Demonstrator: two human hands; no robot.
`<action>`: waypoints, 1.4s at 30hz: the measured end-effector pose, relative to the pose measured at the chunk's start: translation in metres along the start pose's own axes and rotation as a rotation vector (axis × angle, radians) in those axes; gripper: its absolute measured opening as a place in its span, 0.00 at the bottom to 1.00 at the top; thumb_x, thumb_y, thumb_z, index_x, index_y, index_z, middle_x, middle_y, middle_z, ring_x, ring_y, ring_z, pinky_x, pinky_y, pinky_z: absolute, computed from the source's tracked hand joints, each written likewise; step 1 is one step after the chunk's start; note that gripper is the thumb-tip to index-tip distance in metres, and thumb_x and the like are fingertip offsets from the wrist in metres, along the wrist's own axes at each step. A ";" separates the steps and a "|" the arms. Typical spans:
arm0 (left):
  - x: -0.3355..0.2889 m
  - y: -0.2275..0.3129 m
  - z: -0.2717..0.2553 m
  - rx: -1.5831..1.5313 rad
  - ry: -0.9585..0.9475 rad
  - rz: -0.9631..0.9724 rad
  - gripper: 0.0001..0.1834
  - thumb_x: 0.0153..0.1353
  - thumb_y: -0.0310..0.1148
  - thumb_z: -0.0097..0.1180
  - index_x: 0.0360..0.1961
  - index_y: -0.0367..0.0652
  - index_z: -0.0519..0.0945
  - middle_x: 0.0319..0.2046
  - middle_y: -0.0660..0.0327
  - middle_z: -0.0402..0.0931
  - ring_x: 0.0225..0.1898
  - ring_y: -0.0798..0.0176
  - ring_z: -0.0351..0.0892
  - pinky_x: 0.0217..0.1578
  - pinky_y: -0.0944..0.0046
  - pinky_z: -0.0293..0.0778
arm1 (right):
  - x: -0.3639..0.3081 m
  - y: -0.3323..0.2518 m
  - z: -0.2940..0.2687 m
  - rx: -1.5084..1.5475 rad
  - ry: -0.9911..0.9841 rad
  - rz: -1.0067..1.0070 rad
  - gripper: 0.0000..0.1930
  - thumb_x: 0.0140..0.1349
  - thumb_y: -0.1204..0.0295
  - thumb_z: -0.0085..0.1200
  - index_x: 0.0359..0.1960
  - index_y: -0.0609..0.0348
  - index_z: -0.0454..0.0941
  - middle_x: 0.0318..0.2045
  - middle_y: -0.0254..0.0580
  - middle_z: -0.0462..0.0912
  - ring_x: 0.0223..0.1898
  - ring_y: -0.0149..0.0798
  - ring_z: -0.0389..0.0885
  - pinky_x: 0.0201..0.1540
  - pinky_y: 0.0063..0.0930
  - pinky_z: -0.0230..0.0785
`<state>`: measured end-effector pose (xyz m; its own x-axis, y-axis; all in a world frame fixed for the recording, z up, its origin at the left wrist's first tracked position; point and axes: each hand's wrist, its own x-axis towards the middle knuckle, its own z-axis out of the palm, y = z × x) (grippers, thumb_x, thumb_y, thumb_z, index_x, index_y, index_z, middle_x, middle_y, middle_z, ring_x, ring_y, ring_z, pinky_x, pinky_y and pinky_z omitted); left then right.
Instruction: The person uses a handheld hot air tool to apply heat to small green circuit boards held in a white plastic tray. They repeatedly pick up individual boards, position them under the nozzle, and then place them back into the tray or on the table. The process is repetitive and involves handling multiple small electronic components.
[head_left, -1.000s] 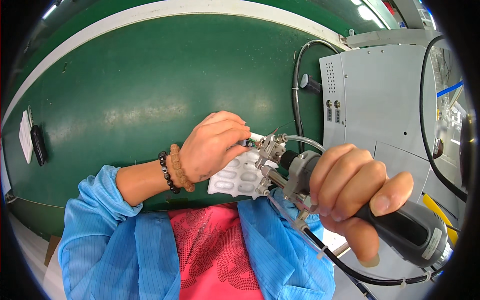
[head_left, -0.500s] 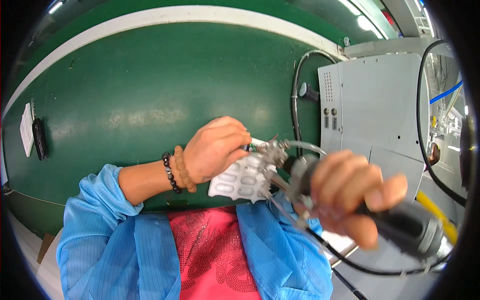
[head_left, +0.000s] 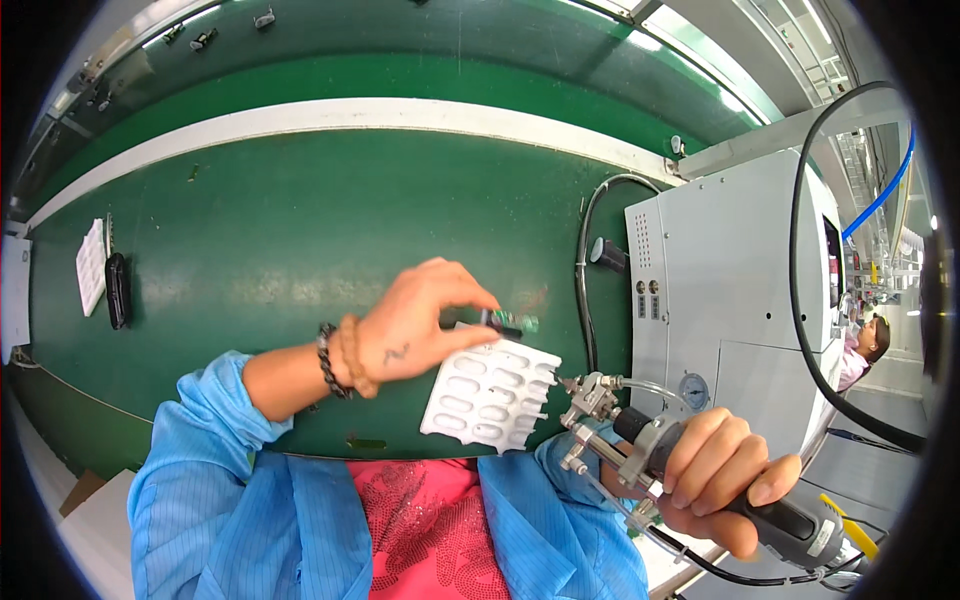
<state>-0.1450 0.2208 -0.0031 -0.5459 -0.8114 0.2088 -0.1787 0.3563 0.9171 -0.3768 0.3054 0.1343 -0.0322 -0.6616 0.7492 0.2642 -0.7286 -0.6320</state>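
Note:
Between thumb and fingers, my left hand (head_left: 410, 320) pinches a small black part with a green circuit board (head_left: 516, 321). It is held just above the far edge of a white tray (head_left: 490, 395) with rows of oval pockets. My right hand (head_left: 715, 475) is wrapped round the black grip of a power screwdriver (head_left: 785, 525). The tool's metal nozzle head (head_left: 592, 398), with a clear tube fitted to it, points left and lies apart from the board, just right of the tray. The pockets I can see look bare.
A grey machine cabinet (head_left: 735, 260) with a gauge stands at the right. Black cable (head_left: 583, 270) runs along its left side, near a small dark cylinder (head_left: 607, 254). Another white tray (head_left: 91, 268) and a black pouch (head_left: 118, 290) lie far left. A person (head_left: 866, 350) is beyond the cabinet.
The screwdriver's nozzle has come away from the board, moving right and toward me with my right hand. My left hand still holds the board, which now shows more. The view has tilted up.

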 end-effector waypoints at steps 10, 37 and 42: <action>0.104 -0.070 -0.087 0.505 0.518 -0.033 0.22 0.61 0.39 0.64 0.51 0.35 0.81 0.49 0.48 0.81 0.50 0.50 0.80 0.53 0.56 0.74 | 0.000 0.004 0.000 0.022 -0.009 -0.023 0.22 0.62 0.56 0.65 0.39 0.56 0.66 0.16 0.31 0.73 0.13 0.25 0.73 0.15 0.17 0.71; -0.031 -0.020 0.037 0.238 -0.287 0.446 0.12 0.56 0.39 0.65 0.35 0.42 0.83 0.53 0.60 0.77 0.58 0.52 0.73 0.56 0.53 0.72 | -0.007 0.027 0.004 -0.023 -0.089 0.011 0.22 0.61 0.59 0.66 0.37 0.61 0.65 0.15 0.33 0.72 0.12 0.32 0.72 0.14 0.25 0.70; -0.032 -0.021 0.039 0.228 -0.282 0.466 0.12 0.56 0.39 0.65 0.34 0.42 0.82 0.52 0.60 0.77 0.58 0.53 0.73 0.55 0.53 0.72 | -0.004 0.024 0.003 -0.038 -0.179 0.103 0.23 0.61 0.59 0.66 0.39 0.60 0.65 0.16 0.34 0.73 0.13 0.33 0.74 0.15 0.26 0.71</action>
<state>-0.1557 0.2573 -0.0421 -0.8004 -0.4020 0.4448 -0.0225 0.7616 0.6477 -0.3673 0.2907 0.1168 0.1660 -0.6933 0.7012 0.2210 -0.6668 -0.7117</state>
